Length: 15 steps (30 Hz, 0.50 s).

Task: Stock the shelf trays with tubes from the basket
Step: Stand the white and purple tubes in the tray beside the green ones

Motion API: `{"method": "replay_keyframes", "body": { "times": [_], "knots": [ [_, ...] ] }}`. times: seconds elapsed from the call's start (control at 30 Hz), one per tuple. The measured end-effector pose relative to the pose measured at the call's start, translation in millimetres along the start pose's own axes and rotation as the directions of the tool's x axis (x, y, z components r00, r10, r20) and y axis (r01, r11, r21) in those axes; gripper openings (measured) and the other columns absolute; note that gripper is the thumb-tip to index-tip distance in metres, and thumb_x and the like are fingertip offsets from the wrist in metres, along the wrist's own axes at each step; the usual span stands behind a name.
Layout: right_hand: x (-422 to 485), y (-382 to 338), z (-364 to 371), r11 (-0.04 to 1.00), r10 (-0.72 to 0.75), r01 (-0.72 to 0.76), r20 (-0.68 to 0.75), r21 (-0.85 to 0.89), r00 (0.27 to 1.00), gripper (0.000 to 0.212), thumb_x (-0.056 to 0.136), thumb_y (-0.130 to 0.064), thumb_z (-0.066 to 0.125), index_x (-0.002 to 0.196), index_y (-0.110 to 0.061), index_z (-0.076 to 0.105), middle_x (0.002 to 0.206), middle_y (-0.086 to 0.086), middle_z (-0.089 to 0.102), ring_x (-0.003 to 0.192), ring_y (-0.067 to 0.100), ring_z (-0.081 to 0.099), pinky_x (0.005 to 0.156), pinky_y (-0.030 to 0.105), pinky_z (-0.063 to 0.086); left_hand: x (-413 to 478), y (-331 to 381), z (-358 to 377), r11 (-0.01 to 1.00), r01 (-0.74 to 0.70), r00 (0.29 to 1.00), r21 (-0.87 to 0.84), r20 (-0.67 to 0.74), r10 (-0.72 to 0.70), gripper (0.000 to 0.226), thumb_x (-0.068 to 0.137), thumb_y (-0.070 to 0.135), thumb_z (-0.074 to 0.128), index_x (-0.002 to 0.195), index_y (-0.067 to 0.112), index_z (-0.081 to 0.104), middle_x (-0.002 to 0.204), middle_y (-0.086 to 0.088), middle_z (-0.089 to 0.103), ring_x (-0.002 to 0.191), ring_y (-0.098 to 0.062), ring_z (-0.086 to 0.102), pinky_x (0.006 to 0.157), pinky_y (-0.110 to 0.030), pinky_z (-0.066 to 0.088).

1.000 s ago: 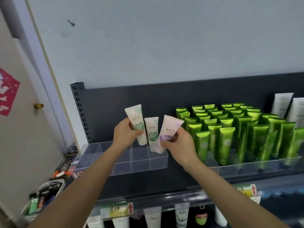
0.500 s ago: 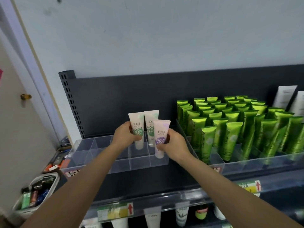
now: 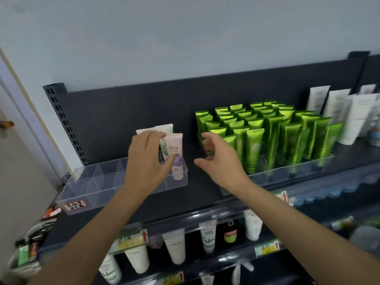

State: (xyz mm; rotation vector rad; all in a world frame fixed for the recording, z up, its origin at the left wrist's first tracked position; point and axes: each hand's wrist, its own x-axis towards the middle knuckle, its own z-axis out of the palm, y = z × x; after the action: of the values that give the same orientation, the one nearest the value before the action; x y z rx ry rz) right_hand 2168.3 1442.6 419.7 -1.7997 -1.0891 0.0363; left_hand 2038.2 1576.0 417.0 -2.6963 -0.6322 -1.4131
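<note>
Left hand (image 3: 148, 161): seemingly pinching tubes (image 3: 177, 155) standing in clear tray (image 3: 98, 188).
Right hand (image 3: 221, 159): fingers loosely spread, holding nothing.

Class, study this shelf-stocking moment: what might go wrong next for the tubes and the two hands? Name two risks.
1. The left hand is in among the tubes standing loose in the clear tray. Drawing it back carelessly may tip the purple tube at the front.
2. The right hand, open, hangs right beside the packed green tubes. A sideways sweep might topple the nearest ones.
</note>
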Motion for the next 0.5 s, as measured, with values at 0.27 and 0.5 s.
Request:
{"method": "replay_keyframes", "body": {
  "times": [0.27, 0.5],
  "knots": [
    [-79.6, 61.4, -112.8, 0.993, 0.107, -0.114, -0.151, -0.037, 0.983, 0.036, 0.083, -0.012, 0.07, 0.117, -0.013, 0.059, 0.103, -0.002, 0.063, 0.096, 0.011, 0.059, 0.086, 0.022, 0.05, -27.1, 139.7, 44.1, 0.904, -0.289, 0.909, -0.316, 0.206, 0.362, 0.034, 0.082, 0.037, 0.055, 0.108, 0.016, 0.057, 0.102, -0.003, 0.062, 0.088, -0.018, 0.059, 0.069, -0.029, 0.051],
    [-174.4, 181.8, -218.0, 0.882, 0.422, -0.465, -0.31, -0.079, 0.852, 0.03, 0.082, -0.007, 0.069, 0.111, -0.009, 0.063, 0.102, 0.006, 0.067, 0.095, 0.018, 0.062, 0.087, 0.03, 0.051, -66.8, 273.0, 127.5, 0.794, -0.33, 0.735, -0.511, 0.389, 0.556, 0.034, 0.081, 0.037, 0.058, 0.108, 0.016, 0.061, 0.098, 0.001, 0.065, 0.081, -0.019, 0.064, 0.06, -0.026, 0.051]
  ]
}}
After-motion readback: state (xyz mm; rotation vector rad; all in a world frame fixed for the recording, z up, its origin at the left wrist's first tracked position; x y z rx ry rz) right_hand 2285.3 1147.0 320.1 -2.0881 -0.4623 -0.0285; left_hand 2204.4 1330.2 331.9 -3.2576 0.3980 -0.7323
